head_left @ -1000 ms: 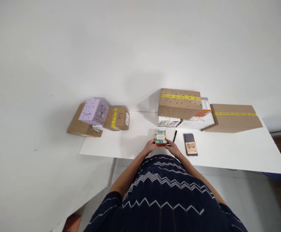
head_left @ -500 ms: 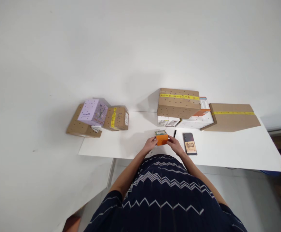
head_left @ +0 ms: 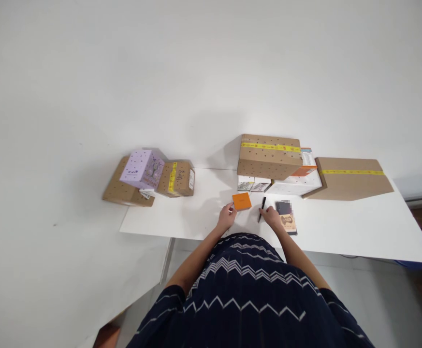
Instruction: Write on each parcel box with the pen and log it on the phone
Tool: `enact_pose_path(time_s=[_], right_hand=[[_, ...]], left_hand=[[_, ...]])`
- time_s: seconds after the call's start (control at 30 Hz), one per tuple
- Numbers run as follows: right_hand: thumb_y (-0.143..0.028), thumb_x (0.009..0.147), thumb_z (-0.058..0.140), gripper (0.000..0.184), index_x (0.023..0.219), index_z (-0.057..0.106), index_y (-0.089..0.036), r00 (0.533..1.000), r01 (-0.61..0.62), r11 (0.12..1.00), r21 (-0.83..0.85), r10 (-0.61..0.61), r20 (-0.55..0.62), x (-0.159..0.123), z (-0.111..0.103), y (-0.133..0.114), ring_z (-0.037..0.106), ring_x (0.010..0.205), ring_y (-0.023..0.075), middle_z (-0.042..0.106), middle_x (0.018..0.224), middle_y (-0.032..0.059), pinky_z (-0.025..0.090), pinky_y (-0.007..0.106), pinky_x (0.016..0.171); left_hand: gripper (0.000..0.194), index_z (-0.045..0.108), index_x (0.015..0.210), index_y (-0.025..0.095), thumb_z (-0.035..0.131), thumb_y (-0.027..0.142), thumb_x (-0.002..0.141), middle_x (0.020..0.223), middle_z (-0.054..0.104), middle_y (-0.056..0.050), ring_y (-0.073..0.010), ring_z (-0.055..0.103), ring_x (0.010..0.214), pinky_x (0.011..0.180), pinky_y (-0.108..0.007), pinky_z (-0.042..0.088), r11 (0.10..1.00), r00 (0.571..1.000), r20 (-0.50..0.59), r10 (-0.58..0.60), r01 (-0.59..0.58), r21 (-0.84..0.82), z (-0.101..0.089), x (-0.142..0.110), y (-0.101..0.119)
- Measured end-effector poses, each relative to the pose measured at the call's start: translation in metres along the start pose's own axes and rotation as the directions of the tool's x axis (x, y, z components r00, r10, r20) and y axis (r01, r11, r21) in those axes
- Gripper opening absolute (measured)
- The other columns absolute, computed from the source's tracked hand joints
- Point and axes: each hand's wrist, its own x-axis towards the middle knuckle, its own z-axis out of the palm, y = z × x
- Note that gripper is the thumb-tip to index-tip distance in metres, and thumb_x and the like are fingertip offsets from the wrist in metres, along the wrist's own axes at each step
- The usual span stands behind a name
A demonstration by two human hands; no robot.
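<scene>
A small orange box [head_left: 241,201] lies on the white table [head_left: 341,227], its plain orange face up. My left hand [head_left: 227,217] rests at the box's near left corner, fingers curled against it. My right hand [head_left: 270,217] is to the right of the box, its fingers closed on the lower end of a black pen [head_left: 262,208]. A phone [head_left: 286,218] lies just right of that hand, partly covered by it.
A brown carton with yellow tape [head_left: 269,156] sits on white boxes [head_left: 295,183] behind the pen. Another taped carton [head_left: 351,177] lies at the right. At the left end are a lilac box [head_left: 142,168] and brown cartons [head_left: 177,178].
The small box was turned over from its printed face to its orange face and set down on the table. My right hand left it and moved right to the pen.
</scene>
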Motion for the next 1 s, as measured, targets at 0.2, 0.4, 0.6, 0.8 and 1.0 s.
enact_pose_path(time_s=[0.2,0.4,0.6,0.8,1.0], right_hand=[[-0.025,0.065,0.064,0.026,0.05,0.044,-0.022,0.997,-0.035,0.99,0.135,0.025,0.073,-0.001,0.015,0.003,0.06,0.067,0.0212,0.054,0.049,0.0039,0.041,0.027,0.058],[-0.034,0.069,0.057,0.021,0.058,0.045,-0.021,0.987,-0.092,0.867,0.49,0.014,0.16,-0.014,0.003,0.002,0.045,0.039,0.0107,0.055,0.048,0.001,0.036,0.025,0.04],[-0.037,0.065,0.063,0.024,0.068,0.044,-0.022,0.994,0.034,0.584,0.811,-0.102,0.031,-0.028,-0.018,-0.029,0.052,0.047,0.011,0.059,0.056,-0.0011,0.043,0.024,0.046],[-0.034,0.071,0.059,0.019,0.084,0.059,-0.02,0.93,0.259,0.567,0.782,-0.364,-0.045,-0.035,-0.006,-0.079,0.058,0.062,0.0144,0.063,0.071,0.0,0.049,0.03,0.062],[-0.03,0.071,0.055,0.011,0.079,0.051,-0.022,0.898,0.393,0.672,0.628,-0.427,-0.105,-0.025,0.028,-0.094,0.052,0.058,0.0143,0.054,0.064,-0.0042,0.047,0.029,0.057]], left_hand=[[0.025,0.058,0.106,0.017,0.05,0.017,0.082,0.104,0.053,-0.008,-0.0159,0.055,0.083,0.083,-0.033,0.047,0.895,0.926,-0.005,0.376,-0.362,0.26,0.002,-0.005,0.004],[0.035,0.054,0.118,0.015,0.045,0.021,0.085,0.12,0.051,-0.013,-0.026,0.047,0.106,0.092,-0.042,0.042,0.555,0.792,0.217,0.57,-0.567,0.609,0.003,-0.011,0.014],[0.043,0.049,0.126,0.012,0.044,0.018,0.083,0.132,0.047,-0.014,-0.0296,0.039,0.123,0.101,-0.044,0.036,0.433,0.764,0.306,0.568,-0.594,0.678,0.01,-0.009,0.012],[0.049,0.044,0.131,0.006,0.042,0.019,0.083,0.136,0.045,-0.019,-0.0306,0.038,0.128,0.106,-0.044,0.033,0.415,0.756,0.365,0.544,-0.62,0.665,0.014,-0.003,0.004],[0.056,0.037,0.135,0.004,0.042,0.018,0.082,0.138,0.043,-0.021,-0.0305,0.036,0.131,0.109,-0.047,0.03,0.425,0.744,0.385,0.547,-0.642,0.638,0.014,-0.001,0.0]])
